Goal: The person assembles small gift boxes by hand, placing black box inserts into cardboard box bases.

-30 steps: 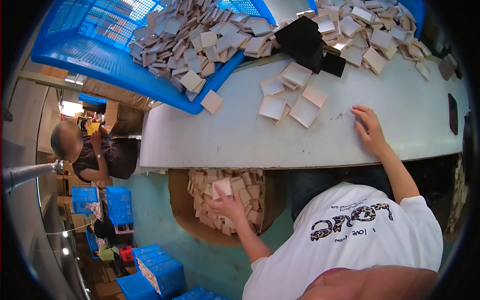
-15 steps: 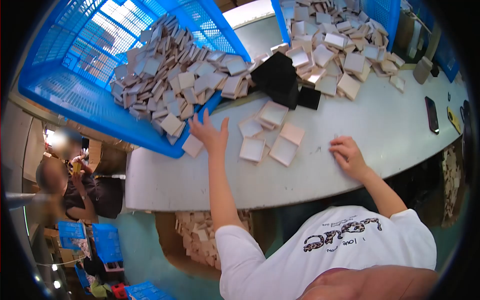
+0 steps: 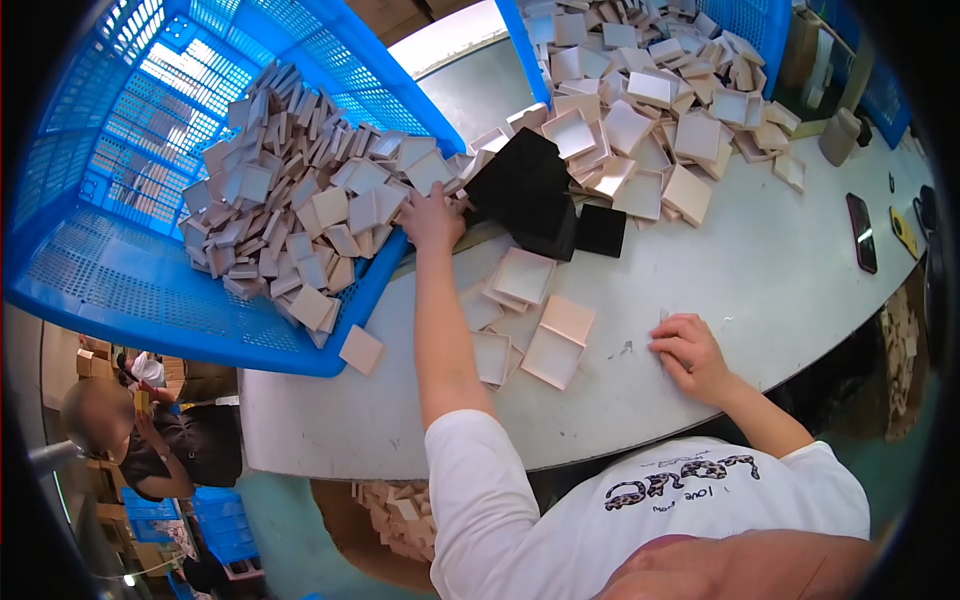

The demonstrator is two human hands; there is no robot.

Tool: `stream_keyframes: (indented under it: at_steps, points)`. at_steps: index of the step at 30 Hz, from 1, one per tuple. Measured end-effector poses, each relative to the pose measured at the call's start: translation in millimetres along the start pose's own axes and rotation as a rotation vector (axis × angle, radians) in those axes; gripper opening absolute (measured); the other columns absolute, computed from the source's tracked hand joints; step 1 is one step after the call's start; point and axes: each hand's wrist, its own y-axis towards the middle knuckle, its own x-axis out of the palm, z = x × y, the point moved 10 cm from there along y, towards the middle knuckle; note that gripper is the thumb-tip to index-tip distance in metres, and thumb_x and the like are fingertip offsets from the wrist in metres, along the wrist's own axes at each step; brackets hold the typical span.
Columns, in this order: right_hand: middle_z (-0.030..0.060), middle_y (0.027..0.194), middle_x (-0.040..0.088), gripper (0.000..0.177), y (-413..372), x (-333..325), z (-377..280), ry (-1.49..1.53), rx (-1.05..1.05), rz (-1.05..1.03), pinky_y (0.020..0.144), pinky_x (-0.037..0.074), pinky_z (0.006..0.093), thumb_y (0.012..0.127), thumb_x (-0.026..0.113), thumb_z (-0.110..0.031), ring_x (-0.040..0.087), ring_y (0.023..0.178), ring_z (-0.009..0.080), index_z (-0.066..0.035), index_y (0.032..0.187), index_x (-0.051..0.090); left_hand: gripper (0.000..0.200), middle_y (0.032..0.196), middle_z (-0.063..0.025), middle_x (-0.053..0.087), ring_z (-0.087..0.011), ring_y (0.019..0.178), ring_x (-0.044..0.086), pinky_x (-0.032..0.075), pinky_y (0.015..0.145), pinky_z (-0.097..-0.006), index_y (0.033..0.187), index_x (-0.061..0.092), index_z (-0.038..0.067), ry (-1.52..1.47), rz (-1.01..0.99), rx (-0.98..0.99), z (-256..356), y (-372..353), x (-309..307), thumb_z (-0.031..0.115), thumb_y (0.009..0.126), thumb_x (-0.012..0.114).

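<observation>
My left hand reaches to the near edge of the pile of pale square boxes in the tipped blue basket. Its fingertips are at the boxes, and what they hold, if anything, is hidden. Right beside it lies a stack of black boxes. My right hand rests on the table with curled fingers; nothing shows in it. Between my hands lie several loose pale boxes, some with their white insides up. A single flat pale square lies by the basket's rim.
Another heap of pale boxes spills from a second blue basket at the back. On the right are a phone and a yellow object. A co-worker is at the far left. Below the table is a container of boxes.
My left hand has moved forward from the basket's near corner to the pile's edge beside the black boxes. The view has shifted slightly. My right hand stays nearly in place.
</observation>
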Motion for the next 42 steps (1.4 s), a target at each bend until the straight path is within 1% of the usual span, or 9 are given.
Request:
stream_keyframes:
  at_steps: [7, 16, 18, 20, 25, 27, 35, 39, 42]
  points:
    - [0.0099, 0.118, 0.068, 0.017, -0.4, -0.2, -2.8, -0.009, -0.022, -0.004, 0.102, 0.047, 0.0447, 0.084, 0.072, -0.002, 0.059, 0.119, 0.0336, -0.005, 0.101, 0.074, 0.054, 0.120, -0.0190, 0.060, -0.0468, 0.114, 0.060, 0.055, 0.092, -0.0587, 0.123, 0.060, 0.017, -0.020, -0.009, 0.014, -49.0, -75.0, -0.1, 0.015, 0.074, 0.083]
    - [0.0099, 0.118, 0.068, 0.019, -0.6, 1.2, -4.2, -0.035, -0.025, -0.008, 0.102, 0.046, 0.0449, 0.083, 0.072, -0.002, 0.059, 0.119, 0.0341, -0.006, 0.101, 0.074, 0.037, 0.134, -0.0173, 0.062, -0.0360, 0.123, 0.061, 0.053, 0.098, -0.0470, 0.109, 0.076, 0.013, -0.458, -0.102, 0.180, -68.6, -181.4, -75.3, 0.024, 0.076, 0.089]
    - [0.0098, 0.118, 0.068, 0.019, -0.2, 2.4, -2.7, -0.044, -0.023, -0.010, 0.101, 0.046, 0.0450, 0.082, 0.073, -0.002, 0.058, 0.119, 0.0344, -0.006, 0.100, 0.074, 0.031, 0.130, -0.0172, 0.066, -0.0334, 0.121, 0.062, 0.051, 0.098, -0.0455, 0.101, 0.080, 0.008, -0.652, 0.042, 0.126, -115.0, -154.3, -95.5, 0.030, 0.081, 0.089]
    - [0.0095, 0.117, 0.068, 0.020, -0.7, 3.1, -2.4, -0.043, -0.025, -0.012, 0.100, 0.046, 0.0450, 0.081, 0.073, -0.001, 0.059, 0.118, 0.0343, -0.006, 0.100, 0.073, 0.033, 0.124, -0.0170, 0.069, -0.0332, 0.117, 0.063, 0.050, 0.099, -0.0451, 0.097, 0.080, 0.002, -0.658, 0.147, -0.390, -209.4, -120.2, -97.5, 0.034, 0.091, 0.082]
    - [0.0091, 0.116, 0.067, 0.023, 3.3, 4.5, -1.3, -0.055, -0.015, -0.012, 0.097, 0.046, 0.0450, 0.079, 0.072, 0.001, 0.059, 0.115, 0.0337, -0.007, 0.101, 0.072, 0.074, 0.128, -0.0233, 0.070, -0.0381, 0.120, 0.063, 0.046, 0.105, -0.0503, 0.133, 0.064, -0.001, 0.085, 0.574, -0.615, -342.8, -70.6, -113.7, 0.059, 0.091, 0.073]
    - [0.0091, 0.115, 0.067, 0.023, 5.8, 4.2, -4.1, -0.077, -0.008, -0.014, 0.097, 0.046, 0.0450, 0.079, 0.072, 0.001, 0.059, 0.115, 0.0336, -0.007, 0.100, 0.072, 0.085, 0.139, -0.0241, 0.065, -0.0404, 0.128, 0.060, 0.045, 0.110, -0.0513, 0.144, 0.058, 0.006, 0.005, 0.455, -0.671, -385.4, -62.6, -80.8, 0.066, 0.087, 0.071]
    - [0.0096, 0.114, 0.064, 0.027, 11.7, 4.6, -10.0, -0.120, 0.023, -0.028, 0.096, 0.045, 0.0451, 0.078, 0.070, 0.002, 0.058, 0.115, 0.0337, -0.007, 0.103, 0.071, 0.063, 0.147, -0.0160, 0.064, -0.0409, 0.136, 0.057, 0.043, 0.113, -0.0518, 0.143, 0.064, 0.024, 0.249, -0.206, -0.313, -316.7, -49.1, -16.6, 0.059, 0.091, 0.062]
    - [0.0107, 0.116, 0.063, 0.028, 9.4, 5.3, -11.4, -0.112, 0.024, -0.025, 0.097, 0.044, 0.0458, 0.078, 0.069, 0.002, 0.057, 0.116, 0.0349, -0.007, 0.105, 0.070, 0.048, 0.126, -0.0176, 0.074, -0.0397, 0.121, 0.067, 0.049, 0.106, -0.0498, 0.126, 0.074, 0.018, 0.273, 0.249, 0.049, -332.9, -94.3, 7.4, 0.047, 0.088, 0.070]
    - [0.0124, 0.119, 0.062, 0.031, 6.9, 11.9, -10.1, -0.096, 0.007, -0.044, 0.100, 0.044, 0.0468, 0.078, 0.069, 0.001, 0.056, 0.118, 0.0368, -0.005, 0.108, 0.069, 0.058, 0.133, -0.0217, 0.067, -0.0408, 0.121, 0.064, 0.053, 0.101, -0.0474, 0.129, 0.068, 0.007, -0.323, -0.029, -0.324, -310.1, -127.3, 6.4, 0.033, 0.078, 0.082]
